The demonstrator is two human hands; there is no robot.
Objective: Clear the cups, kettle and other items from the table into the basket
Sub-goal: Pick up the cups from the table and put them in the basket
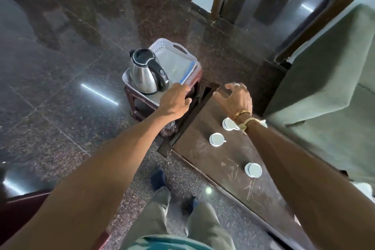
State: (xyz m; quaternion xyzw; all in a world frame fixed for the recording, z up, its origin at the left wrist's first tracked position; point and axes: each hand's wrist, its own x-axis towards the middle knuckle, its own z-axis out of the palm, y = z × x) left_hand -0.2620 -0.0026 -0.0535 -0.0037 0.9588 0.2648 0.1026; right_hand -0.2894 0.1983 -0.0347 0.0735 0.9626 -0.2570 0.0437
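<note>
**Already in the basket: the kettle, with three cups left on the table**

A steel kettle [146,73] with a black handle stands upright in a white plastic basket [176,50], which sits on a small dark stool [194,81]. The left hand [175,101] reaches over the basket's near edge, palm down; its fingers curl out of sight, so its grip cannot be told. The right hand [235,97] hovers spread and empty above the dark table [223,160]. Three white cups [217,139] stand on that table, well apart.
</note>
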